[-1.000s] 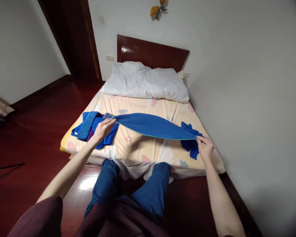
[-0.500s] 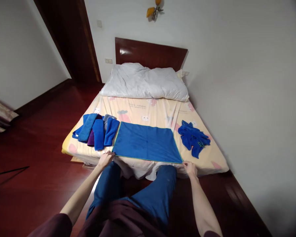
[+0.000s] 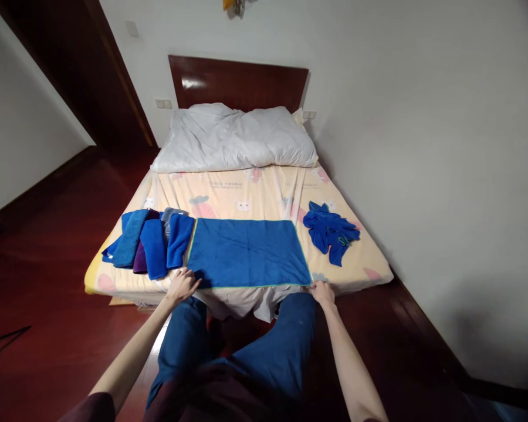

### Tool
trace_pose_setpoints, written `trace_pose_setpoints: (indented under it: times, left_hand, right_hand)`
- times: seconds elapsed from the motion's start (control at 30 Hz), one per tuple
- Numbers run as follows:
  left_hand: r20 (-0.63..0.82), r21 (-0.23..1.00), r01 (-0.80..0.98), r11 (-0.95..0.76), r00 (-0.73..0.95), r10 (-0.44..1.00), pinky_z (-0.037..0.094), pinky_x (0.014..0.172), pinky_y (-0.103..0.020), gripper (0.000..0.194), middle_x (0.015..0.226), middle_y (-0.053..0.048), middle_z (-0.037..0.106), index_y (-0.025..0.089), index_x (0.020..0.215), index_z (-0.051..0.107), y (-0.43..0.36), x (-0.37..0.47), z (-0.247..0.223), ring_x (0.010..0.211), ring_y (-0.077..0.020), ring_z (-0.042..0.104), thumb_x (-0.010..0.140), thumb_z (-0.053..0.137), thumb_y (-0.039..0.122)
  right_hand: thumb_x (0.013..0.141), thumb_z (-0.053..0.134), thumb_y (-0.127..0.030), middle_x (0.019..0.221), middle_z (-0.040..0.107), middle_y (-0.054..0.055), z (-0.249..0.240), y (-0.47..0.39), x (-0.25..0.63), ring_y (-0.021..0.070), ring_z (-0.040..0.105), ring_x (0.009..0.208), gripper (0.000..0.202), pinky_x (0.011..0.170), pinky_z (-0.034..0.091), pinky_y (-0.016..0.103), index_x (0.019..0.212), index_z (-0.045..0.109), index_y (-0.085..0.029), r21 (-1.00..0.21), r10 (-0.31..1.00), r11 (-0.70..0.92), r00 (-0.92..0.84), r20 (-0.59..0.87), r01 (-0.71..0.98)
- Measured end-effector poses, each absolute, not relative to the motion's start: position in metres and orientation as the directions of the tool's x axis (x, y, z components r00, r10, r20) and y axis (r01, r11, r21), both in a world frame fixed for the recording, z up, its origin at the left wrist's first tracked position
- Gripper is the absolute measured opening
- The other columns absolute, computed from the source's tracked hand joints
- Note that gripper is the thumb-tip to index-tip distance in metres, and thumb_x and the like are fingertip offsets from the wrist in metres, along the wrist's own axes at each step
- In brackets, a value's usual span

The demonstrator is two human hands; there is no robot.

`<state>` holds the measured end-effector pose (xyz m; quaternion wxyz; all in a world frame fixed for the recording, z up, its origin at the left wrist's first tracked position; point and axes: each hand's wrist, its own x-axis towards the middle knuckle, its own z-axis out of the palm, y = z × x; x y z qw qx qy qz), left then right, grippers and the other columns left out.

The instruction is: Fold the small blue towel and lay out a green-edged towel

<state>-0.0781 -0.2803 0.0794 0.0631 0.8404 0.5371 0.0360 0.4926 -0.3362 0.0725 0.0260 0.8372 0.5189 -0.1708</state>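
Observation:
A blue towel [image 3: 249, 252] with a green edge lies spread flat near the front edge of the bed. At its near left corner, my left hand [image 3: 183, 285] is closed on the towel's edge. The near right corner is pinched by my right hand [image 3: 322, 292]. Left of the towel lie several folded cloths [image 3: 154, 248] in blue, purple and grey, partly overlapping. To the right sits a crumpled heap of blue cloth [image 3: 330, 230] with a bit of green edging.
The bed [image 3: 242, 196] has a patterned yellow sheet, with a bunched white quilt [image 3: 237, 140] across its far end. Behind it stands a dark wooden headboard [image 3: 242, 82]. A wall runs along the right, and my legs are against the bed's front edge.
The view has turned, so the bed appears further left. The towel's near left corner looks shifted slightly, with my left hand further over it. Both hands stay at the near corners.

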Motion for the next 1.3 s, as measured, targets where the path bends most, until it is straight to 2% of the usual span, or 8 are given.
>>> trace_pose_setpoints:
  times: [0.1, 0.17, 0.3, 0.5, 0.57, 0.77, 0.97, 1.3]
  left_hand:
    - [0.051, 0.214, 0.907, -0.362, 0.359, 0.932, 0.047, 0.097, -0.045, 0.044, 0.113, -0.013, 0.070, 0.022, 0.098, 0.076, -0.253, -0.050, 0.077, 0.110, -0.0293, 0.060, 0.103, 0.038, 0.043]
    - [0.092, 0.256, 0.908, -0.331, 0.318, 0.944, 0.045, 0.105, -0.046, 0.041, 0.134, -0.014, 0.064, 0.022, 0.117, 0.073, -0.238, -0.030, 0.068, 0.125, -0.0308, 0.056, 0.102, 0.038, 0.039]
    - [0.159, 0.300, 0.920, -0.254, 0.215, 0.964, 0.029, 0.123, -0.052, 0.051, 0.160, -0.016, 0.043, 0.017, 0.145, 0.056, -0.229, 0.000, 0.032, 0.150, -0.0338, 0.036, 0.101, 0.040, 0.036]
    - [0.281, 0.280, 0.933, -0.225, 0.145, 0.949, 0.021, 0.126, -0.053, 0.056, 0.165, -0.013, 0.035, 0.015, 0.154, 0.046, -0.235, 0.010, -0.003, 0.155, -0.0312, 0.030, 0.102, 0.036, 0.034]
    - [0.298, 0.285, 0.929, -0.238, 0.150, 0.943, 0.021, 0.126, -0.052, 0.057, 0.166, -0.012, 0.034, 0.016, 0.155, 0.046, -0.234, 0.008, -0.005, 0.155, -0.0303, 0.030, 0.102, 0.037, 0.034]
    - [0.314, 0.323, 0.912, -0.254, 0.150, 0.937, 0.020, 0.127, -0.053, 0.060, 0.168, -0.009, 0.028, 0.020, 0.159, 0.040, -0.228, 0.007, -0.009, 0.155, -0.0307, 0.028, 0.100, 0.043, 0.031]
    - [0.316, 0.374, 0.892, -0.253, 0.134, 0.939, 0.019, 0.127, -0.054, 0.068, 0.170, -0.006, 0.025, 0.025, 0.163, 0.030, -0.227, 0.008, -0.011, 0.155, -0.0322, 0.029, 0.097, 0.047, 0.029]
    - [0.318, 0.357, 0.896, -0.263, 0.148, 0.936, 0.021, 0.126, -0.056, 0.073, 0.170, -0.006, 0.023, 0.028, 0.164, 0.025, -0.225, 0.008, -0.016, 0.154, -0.0330, 0.030, 0.095, 0.050, 0.027]
  right_hand:
    - [0.091, 0.051, -0.014, 0.127, 0.067, 0.017, 0.080, -0.330, 0.476, 0.0325, 0.056, 0.128, 0.031, 0.103, 0.046, 0.043, 0.106, 0.077, -0.017, -0.088, 0.890, -0.441, 0.422, -0.174, 0.893]
    - [0.095, 0.044, -0.015, 0.137, 0.062, 0.018, 0.087, -0.321, 0.460, 0.0328, 0.053, 0.131, 0.037, 0.106, 0.044, 0.044, 0.117, 0.074, -0.016, -0.105, 0.925, -0.380, 0.376, -0.059, 0.919]
    - [0.104, 0.035, -0.029, 0.158, 0.045, 0.015, 0.093, -0.287, 0.414, 0.0329, 0.042, 0.144, 0.047, 0.115, 0.038, 0.047, 0.143, 0.060, -0.018, -0.222, 0.988, -0.129, 0.145, 0.054, 0.966]
    - [0.107, 0.037, -0.040, 0.169, 0.028, 0.007, 0.063, -0.221, 0.307, 0.0272, 0.024, 0.157, 0.055, 0.128, 0.019, 0.050, 0.158, 0.041, -0.022, -0.307, 0.961, 0.274, -0.254, 0.105, 0.911]
    - [0.107, 0.038, -0.044, 0.171, 0.024, 0.005, 0.047, -0.198, 0.275, 0.0281, 0.020, 0.158, 0.056, 0.128, 0.018, 0.053, 0.160, 0.039, -0.024, -0.327, 0.949, 0.315, -0.307, 0.076, 0.891]
    - [0.106, 0.037, -0.053, 0.172, 0.017, 0.002, 0.008, -0.139, 0.261, 0.0304, 0.010, 0.160, 0.060, 0.127, 0.010, 0.061, 0.161, 0.034, -0.030, -0.286, 0.967, 0.253, -0.253, 0.036, 0.924]
    - [0.107, 0.032, -0.054, 0.172, 0.015, 0.005, -0.002, -0.079, 0.326, 0.0273, 0.011, 0.160, 0.063, 0.129, 0.008, 0.054, 0.163, 0.030, -0.024, -0.222, 0.997, 0.074, -0.076, 0.001, 0.972]
    - [0.107, 0.017, -0.051, 0.173, 0.012, 0.008, -0.005, -0.025, 0.428, 0.0210, 0.009, 0.160, 0.069, 0.130, 0.006, 0.043, 0.165, 0.022, -0.013, -0.118, 0.963, -0.264, 0.255, -0.085, 0.957]
